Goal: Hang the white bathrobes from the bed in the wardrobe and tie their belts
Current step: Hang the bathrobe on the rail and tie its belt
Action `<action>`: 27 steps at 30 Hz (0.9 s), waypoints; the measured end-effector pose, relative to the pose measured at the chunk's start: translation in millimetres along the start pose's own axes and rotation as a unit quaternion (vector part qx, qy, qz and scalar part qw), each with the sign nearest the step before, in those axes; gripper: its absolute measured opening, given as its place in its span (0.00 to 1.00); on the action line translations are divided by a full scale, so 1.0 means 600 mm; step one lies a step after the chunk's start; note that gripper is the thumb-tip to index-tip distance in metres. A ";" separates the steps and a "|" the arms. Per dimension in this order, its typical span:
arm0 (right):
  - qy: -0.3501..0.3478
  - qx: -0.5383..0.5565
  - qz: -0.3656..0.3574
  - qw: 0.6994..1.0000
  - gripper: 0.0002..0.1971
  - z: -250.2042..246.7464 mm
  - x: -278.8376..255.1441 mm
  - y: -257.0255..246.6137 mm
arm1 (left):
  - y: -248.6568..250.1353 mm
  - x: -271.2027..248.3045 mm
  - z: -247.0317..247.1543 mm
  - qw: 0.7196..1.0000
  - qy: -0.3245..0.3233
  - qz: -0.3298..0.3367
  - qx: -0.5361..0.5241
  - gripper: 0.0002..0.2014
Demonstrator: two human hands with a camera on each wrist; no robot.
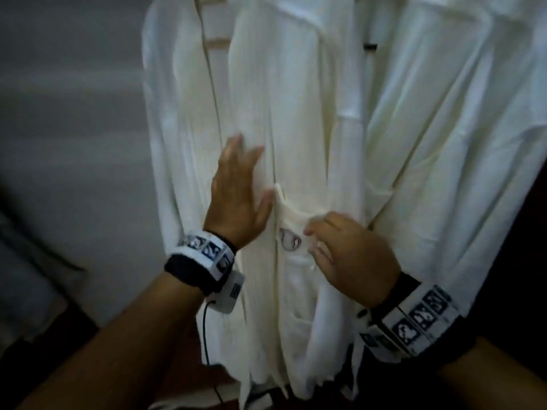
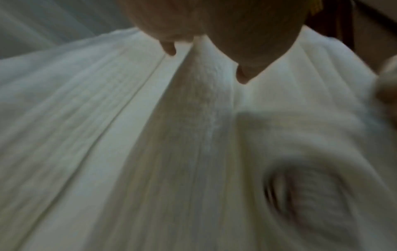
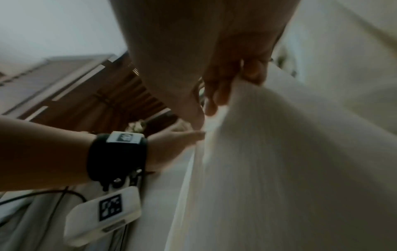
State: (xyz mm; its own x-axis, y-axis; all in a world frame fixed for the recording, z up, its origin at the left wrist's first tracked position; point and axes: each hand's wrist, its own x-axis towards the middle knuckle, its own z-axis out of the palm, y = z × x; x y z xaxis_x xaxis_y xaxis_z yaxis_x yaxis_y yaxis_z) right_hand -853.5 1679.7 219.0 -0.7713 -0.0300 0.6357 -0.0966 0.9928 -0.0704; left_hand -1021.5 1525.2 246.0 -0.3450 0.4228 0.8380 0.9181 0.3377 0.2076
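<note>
A white bathrobe (image 1: pixel 296 119) hangs in front of me, its front panels falling straight, with a small round emblem (image 1: pixel 290 238) on the chest pocket. My left hand (image 1: pixel 241 184) lies flat against the left panel, fingers straight and spread. My right hand (image 1: pixel 334 241) pinches a fold of the robe's front edge beside the emblem; the right wrist view shows the fingers (image 3: pixel 217 95) curled round that white cloth (image 3: pixel 279 152). In the left wrist view the fingertips (image 2: pixel 242 74) press on the ribbed fabric (image 2: pixel 193 135). No belt shows clearly.
A second white robe (image 1: pixel 461 128) hangs to the right, touching the first. A wooden hanger (image 1: pixel 217 42) shows at the top left. A pale wall (image 1: pixel 74 113) lies left, and dark wardrobe wood (image 3: pixel 111 95) stands behind.
</note>
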 end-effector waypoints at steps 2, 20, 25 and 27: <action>-0.153 0.022 0.141 0.978 0.27 0.060 -0.059 0.032 | 0.015 -0.097 0.033 0.996 -0.059 -0.019 0.057 0.28; -0.189 0.423 0.192 0.865 0.27 0.143 -0.046 0.028 | 0.046 -0.258 0.128 0.904 -0.250 -0.337 -0.078 0.57; -0.199 0.387 0.197 0.879 0.21 0.142 -0.028 0.048 | 0.015 -0.236 0.104 0.884 -0.216 -0.411 -0.055 0.29; -0.207 0.253 0.216 0.920 0.16 0.171 -0.029 0.068 | -0.007 -0.238 0.088 0.889 -0.234 -0.393 -0.035 0.22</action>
State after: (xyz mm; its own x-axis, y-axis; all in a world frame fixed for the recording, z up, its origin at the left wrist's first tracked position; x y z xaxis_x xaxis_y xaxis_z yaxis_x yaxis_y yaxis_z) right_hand -908.3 1709.0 126.3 -0.9701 0.2090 0.1238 0.0759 0.7450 -0.6628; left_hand -986.3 1507.9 98.9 -0.9131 0.3887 0.1232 0.3629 0.6367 0.6804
